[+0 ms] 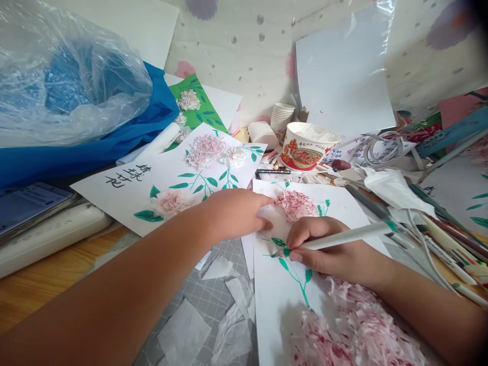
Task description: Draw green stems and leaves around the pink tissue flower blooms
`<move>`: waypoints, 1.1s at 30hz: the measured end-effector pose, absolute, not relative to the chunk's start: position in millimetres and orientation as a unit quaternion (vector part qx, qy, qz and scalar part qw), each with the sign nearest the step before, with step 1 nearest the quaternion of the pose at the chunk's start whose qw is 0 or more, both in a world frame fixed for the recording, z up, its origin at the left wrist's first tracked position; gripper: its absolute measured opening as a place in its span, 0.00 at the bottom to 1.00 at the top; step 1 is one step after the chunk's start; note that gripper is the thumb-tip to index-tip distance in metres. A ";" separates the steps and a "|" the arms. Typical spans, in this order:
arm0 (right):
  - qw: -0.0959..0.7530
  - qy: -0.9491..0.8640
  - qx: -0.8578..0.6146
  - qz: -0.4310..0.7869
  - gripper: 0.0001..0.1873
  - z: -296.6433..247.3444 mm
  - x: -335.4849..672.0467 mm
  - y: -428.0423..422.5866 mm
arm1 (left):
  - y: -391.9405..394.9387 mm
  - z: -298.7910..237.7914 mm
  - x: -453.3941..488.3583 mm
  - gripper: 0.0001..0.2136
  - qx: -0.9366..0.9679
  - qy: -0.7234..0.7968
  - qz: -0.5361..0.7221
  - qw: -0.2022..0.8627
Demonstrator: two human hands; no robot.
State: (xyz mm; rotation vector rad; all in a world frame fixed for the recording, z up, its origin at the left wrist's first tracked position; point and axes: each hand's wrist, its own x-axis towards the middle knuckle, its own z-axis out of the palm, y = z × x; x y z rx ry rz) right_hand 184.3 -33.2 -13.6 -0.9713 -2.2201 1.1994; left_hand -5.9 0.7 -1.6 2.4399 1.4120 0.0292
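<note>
In my right hand is a white marker pen with green ends. Its green tip touches the white paper among painted green leaves and stems. My left hand rests at the paper's upper left edge, with thumb and forefinger apart; its other fingers are hidden. Just right of the left fingertips sits a pink crumpled-tissue flower. Larger pink and red tissue flowers cover the paper's lower part, partly under my right forearm.
A second flower picture with brush-written characters lies left, a green card behind it. Torn tissue pieces lie on the grey cutting mat. A paper noodle bowl stands behind; pens and a cable crowd the right.
</note>
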 end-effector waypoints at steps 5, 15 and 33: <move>0.210 -0.806 -0.347 0.430 0.05 -11.8 183.9 -34.1 | 1.1 -2.9 -7.2 0.24 0.853 0.495 0.022 0.164; 0.212 -0.830 -0.310 0.412 0.04 -13.8 183.8 -32.7 | -1.2 -0.9 -6.6 0.24 0.855 0.493 0.018 0.160; 0.206 -0.841 -0.270 0.420 0.06 -14.4 177.7 -33.5 | -0.3 -3.1 -5.4 0.23 0.861 0.488 0.018 0.143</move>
